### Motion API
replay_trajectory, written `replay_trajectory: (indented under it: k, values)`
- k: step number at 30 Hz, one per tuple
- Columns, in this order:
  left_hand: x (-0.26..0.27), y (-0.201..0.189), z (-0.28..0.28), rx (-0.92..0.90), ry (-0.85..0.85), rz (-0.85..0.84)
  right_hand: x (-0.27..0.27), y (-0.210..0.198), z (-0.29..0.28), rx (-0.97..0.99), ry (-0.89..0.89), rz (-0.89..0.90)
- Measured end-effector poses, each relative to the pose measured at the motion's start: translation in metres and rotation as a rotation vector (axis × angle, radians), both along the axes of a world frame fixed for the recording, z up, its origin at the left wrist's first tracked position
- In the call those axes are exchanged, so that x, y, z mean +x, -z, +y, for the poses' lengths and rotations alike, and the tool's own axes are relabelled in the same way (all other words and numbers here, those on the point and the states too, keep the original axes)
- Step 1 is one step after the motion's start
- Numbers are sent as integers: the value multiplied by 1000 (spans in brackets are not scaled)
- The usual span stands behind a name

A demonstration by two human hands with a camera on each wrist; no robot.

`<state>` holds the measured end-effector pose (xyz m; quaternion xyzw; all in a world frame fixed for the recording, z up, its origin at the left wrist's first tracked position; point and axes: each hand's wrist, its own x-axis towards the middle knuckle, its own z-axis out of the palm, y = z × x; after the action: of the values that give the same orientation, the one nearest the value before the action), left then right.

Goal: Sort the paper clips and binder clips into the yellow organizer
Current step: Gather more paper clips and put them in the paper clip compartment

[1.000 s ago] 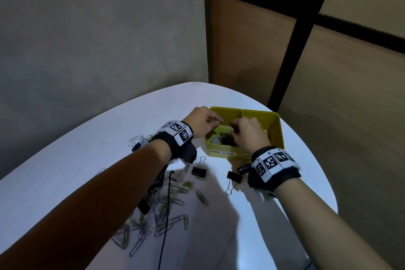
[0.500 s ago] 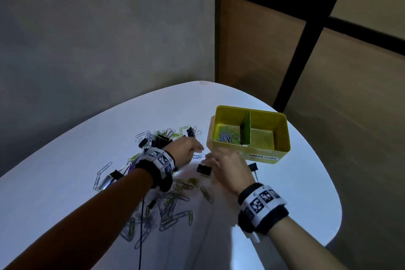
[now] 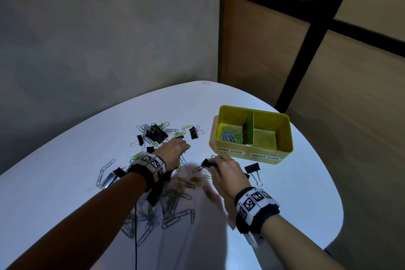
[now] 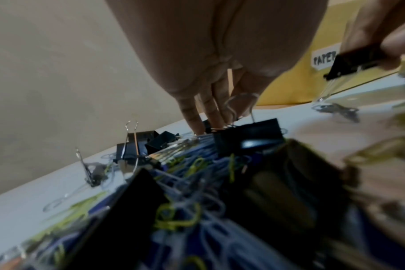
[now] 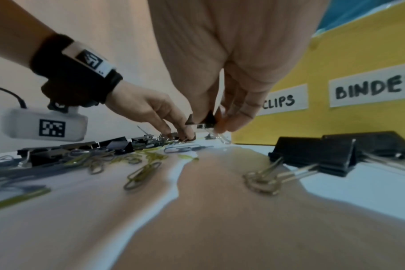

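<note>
The right hand [image 3: 221, 171] sits just in front of the organizer [image 3: 282, 138], on its paper-clip side, fingers [image 5: 240, 117] pinching a small black binder clip [image 3: 205, 162] a bit above the surface [image 3: 306, 193]. In the right wrist view the clip's wire handles hang down from the pinch.

The left hand [image 3: 173, 153] is further left of the organizer, down in the messy pile [image 3: 173, 195] of paper clips and binder clips. Its fingers [image 4: 210, 109] point down, close together, with the tips on the pile right beside another binder clip [image 4: 247, 138]. Can't really tell whether they've got hold of anything, the tips are hidden behind the clip.

The organizer stands near the surface's far right edge, with a green divider [image 3: 248, 129] in the middle. The left compartment, labelled PAPER CLIPS, has a bunch of paper clips [image 3: 230, 137] in it. The right one, labelled BINDER CLIPS, shows bare yellow floor.

One more binder clip [image 3: 252, 168] lies just in front of the organizer, right of the right hand. A few more sit left of the organizer, past the left hand.
</note>
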<state>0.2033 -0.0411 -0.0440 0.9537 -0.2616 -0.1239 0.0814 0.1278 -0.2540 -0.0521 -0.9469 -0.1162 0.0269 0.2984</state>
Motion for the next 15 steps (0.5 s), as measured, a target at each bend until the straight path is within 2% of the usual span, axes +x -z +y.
replay_trajectory:
  k: [4, 8, 11, 12, 13, 15]
  values:
    - [-3, 4, -10, 61, 112, -127, 2, -9, -5, 79, 34, -103]
    - [-36, 17, -34, 128, 254, -160, 1, -8, -6, 57, 16, -114]
    - [-67, 23, -26, 53, 338, -83, -1, -3, -6, 22, 11, -86]
    - [-71, 25, -21, 8, 368, -129, -1, -1, -6, 5, 12, -75]
    - [-72, 26, -14, -18, 348, -177, -2, 1, -6, -21, 11, -60]
    - [-65, 24, -6, -91, 194, -182, -1, 5, -4, -78, 2, -17]
